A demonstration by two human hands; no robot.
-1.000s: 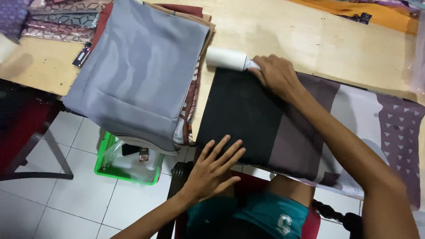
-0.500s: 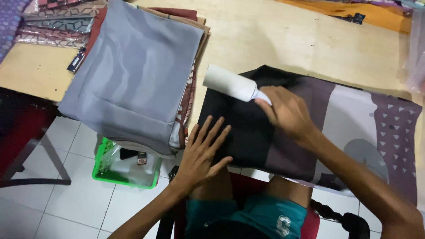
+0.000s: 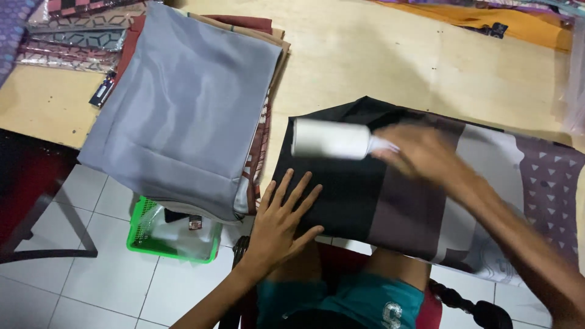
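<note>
- Black cloth (image 3: 341,195): folded panel, lying flat at the near edge of the wooden table (image 3: 390,61); joins brown, white and purple patterned sections running to the right.
- Lint roller (image 3: 329,139): white cylinder, lying across the far part of the black cloth, touching it; handle end points right.
- Right hand (image 3: 426,152): blurred by motion; appears closed around the roller's handle, though the fingers are too smeared to tell apart.
- Left hand (image 3: 283,219): flat, palm down, fingers spread apart, pressing on the near left corner of the black cloth; grips nothing.
- Grey cloth (image 3: 183,109): large folded piece topping a stack of folded fabrics, just left of the black cloth; near corner overhangs the table edge.
- Stack edges: red, tan and patterned layers showing beneath the grey cloth along its right side.
- Green basket (image 3: 173,234): on the tiled floor below the overhanging stack, holding clear plastic and small items.
- Orange cloth (image 3: 524,27): at the far right of the table, well apart from both hands.
- Patterned fabrics (image 3: 73,36): far left corner of the table, behind the stack.
</note>
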